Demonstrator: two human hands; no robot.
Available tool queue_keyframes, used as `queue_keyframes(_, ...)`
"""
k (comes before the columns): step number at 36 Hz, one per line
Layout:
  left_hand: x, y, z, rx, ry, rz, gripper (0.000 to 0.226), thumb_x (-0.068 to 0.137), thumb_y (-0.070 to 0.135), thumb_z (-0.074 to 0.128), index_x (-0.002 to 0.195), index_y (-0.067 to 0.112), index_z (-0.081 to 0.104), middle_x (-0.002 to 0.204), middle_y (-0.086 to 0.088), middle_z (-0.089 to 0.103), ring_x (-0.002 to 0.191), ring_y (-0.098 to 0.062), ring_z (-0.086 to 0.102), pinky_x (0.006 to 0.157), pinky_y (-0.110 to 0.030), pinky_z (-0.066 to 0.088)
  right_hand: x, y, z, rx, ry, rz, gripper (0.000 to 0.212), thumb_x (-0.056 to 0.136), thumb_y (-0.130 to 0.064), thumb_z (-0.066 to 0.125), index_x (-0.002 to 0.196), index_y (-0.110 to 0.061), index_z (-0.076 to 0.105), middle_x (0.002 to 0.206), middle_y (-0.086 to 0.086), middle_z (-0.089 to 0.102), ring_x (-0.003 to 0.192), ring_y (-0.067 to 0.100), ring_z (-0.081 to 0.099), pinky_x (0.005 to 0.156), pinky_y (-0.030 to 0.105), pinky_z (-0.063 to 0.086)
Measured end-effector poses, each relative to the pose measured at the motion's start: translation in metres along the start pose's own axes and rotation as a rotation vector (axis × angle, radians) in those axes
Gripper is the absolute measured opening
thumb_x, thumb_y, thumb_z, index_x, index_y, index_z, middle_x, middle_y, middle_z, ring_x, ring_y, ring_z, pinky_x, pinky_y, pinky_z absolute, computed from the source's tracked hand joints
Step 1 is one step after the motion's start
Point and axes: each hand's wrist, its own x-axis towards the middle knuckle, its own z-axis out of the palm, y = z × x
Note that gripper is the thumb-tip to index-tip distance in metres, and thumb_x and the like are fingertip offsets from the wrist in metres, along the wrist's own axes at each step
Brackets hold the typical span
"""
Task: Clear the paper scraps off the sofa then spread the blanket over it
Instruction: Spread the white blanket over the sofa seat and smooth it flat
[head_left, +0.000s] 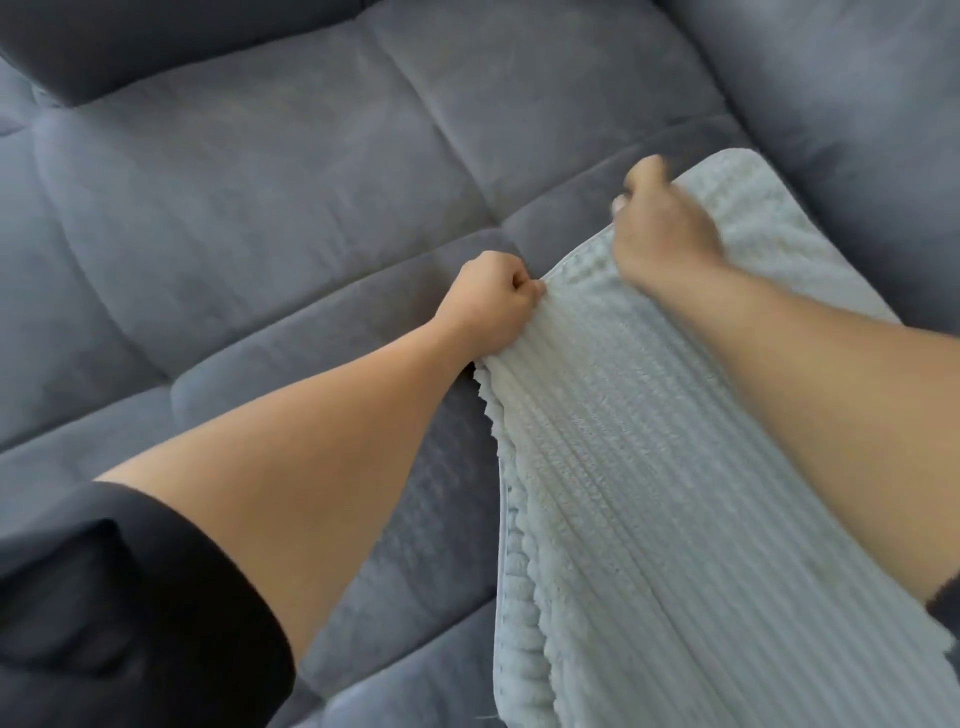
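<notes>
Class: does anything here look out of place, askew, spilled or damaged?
Nothing is spilled or damaged. The pale ribbed blanket is bunched, covering only the right part of the grey sofa, its edge gripped by the left hand and right hand. No paper scraps show.

One view only — a wide-angle camera on the person's head, tilted steeply down and forward over the sofa (270, 171) seat. It sits close: forearms (311, 441) enter from the bottom corners, left hand (485, 301) and right hand (662, 228) near mid-frame on the blanket (649, 467) — the sofa filling the rest.
</notes>
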Motion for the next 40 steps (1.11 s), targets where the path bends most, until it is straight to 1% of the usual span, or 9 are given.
queue_keyframes(4,-0.003,0.012,-0.009,-0.005,-0.059,-0.042,0.034,0.097,0.029,0.063,0.07,0.012,0.053,0.061,0.004,0.044,0.057,-0.014,0.039,0.048,-0.024,0.033,-0.043,-0.011,0.026,-0.126,-0.298,-0.064,0.049,0.102,-0.044,0.033,0.145,-0.022,0.025,0.145,0.02,0.037,0.13,0.043,0.037,0.105,0.051,0.035)
queue_keyframes(7,-0.016,0.024,-0.026,-0.186,-0.164,-0.125,0.046,0.095,0.032,0.065,0.059,0.02,0.04,0.057,0.004,0.036,0.051,-0.014,0.033,0.048,-0.027,0.03,-0.037,-0.015,0.032,-0.101,-0.287,0.008,0.053,0.101,-0.047,0.033,0.147,-0.025,0.019,0.148,0.023,0.033,0.133,0.043,0.033,0.107,0.049,0.03)
queue_keyframes(10,-0.044,0.021,-0.035,-0.507,-0.344,-0.196,0.033,0.094,0.026,0.068,0.066,0.016,0.054,0.063,-0.001,0.055,0.053,-0.015,0.051,0.051,-0.023,0.041,-0.025,-0.01,0.031,-0.059,-0.324,0.016,0.054,0.1,-0.051,0.035,0.145,-0.026,0.019,0.147,0.024,0.035,0.133,0.044,0.038,0.108,0.048,0.032)
queue_keyframes(14,-0.092,-0.001,-0.025,-0.78,-0.286,-0.242,0.029,0.102,0.016,0.058,0.073,0.016,0.055,0.063,0.004,0.06,0.054,-0.01,0.055,0.053,-0.023,0.045,-0.022,-0.005,0.035,-0.06,-0.317,0.003,0.054,0.101,-0.052,0.038,0.144,-0.024,0.021,0.146,0.024,0.037,0.132,0.043,0.041,0.109,0.046,0.033)
queue_keyframes(20,-0.095,-0.012,-0.039,-0.553,-0.007,-0.346,0.028,0.097,0.031,0.063,0.071,0.019,0.06,0.069,0.0,0.059,0.063,-0.02,0.054,0.058,-0.032,0.046,-0.016,-0.006,0.031,-0.013,-0.339,-0.006,0.055,0.101,-0.051,0.04,0.143,-0.022,0.021,0.146,0.017,0.04,0.129,0.038,0.045,0.107,0.043,0.036)
queue_keyframes(26,-0.071,-0.016,-0.062,0.062,-0.073,-0.202,0.014,0.091,0.02,0.062,0.079,0.014,0.058,0.072,-0.006,0.051,0.064,-0.021,0.042,0.05,-0.027,0.04,-0.018,-0.008,0.031,-0.032,-0.324,0.014,0.053,0.101,-0.052,0.038,0.143,-0.024,0.022,0.145,0.018,0.041,0.127,0.04,0.046,0.104,0.043,0.036)
queue_keyframes(32,-0.082,-0.025,-0.062,-0.073,-0.047,-0.17,0.026,0.089,0.032,0.07,0.075,0.014,0.059,0.067,0.0,0.052,0.059,-0.015,0.047,0.05,-0.024,0.04,-0.023,-0.01,0.034,-0.033,-0.279,0.05,0.054,0.099,-0.055,0.038,0.142,-0.027,0.023,0.146,0.017,0.04,0.126,0.042,0.046,0.103,0.044,0.035)
queue_keyframes(36,-0.112,-0.025,-0.078,-0.311,-0.198,-0.283,0.036,0.084,0.042,0.075,0.071,0.013,0.057,0.063,-0.001,0.051,0.056,-0.017,0.048,0.053,-0.025,0.038,-0.03,-0.023,0.02,-0.039,-0.335,0.107,0.056,0.098,-0.056,0.035,0.146,-0.031,0.019,0.148,0.02,0.036,0.129,0.043,0.043,0.107,0.046,0.033)
queue_keyframes(40,-0.161,-0.043,-0.076,-0.567,-0.288,-0.296,0.021,0.091,0.022,0.073,0.075,0.012,0.064,0.076,-0.008,0.063,0.072,-0.022,0.058,0.067,-0.033,0.052,-0.037,-0.026,0.006,-0.108,-0.452,0.194,0.065,0.094,-0.061,0.03,0.152,-0.041,0.006,0.159,0.016,0.018,0.142,0.042,0.028,0.115,0.051,0.025)
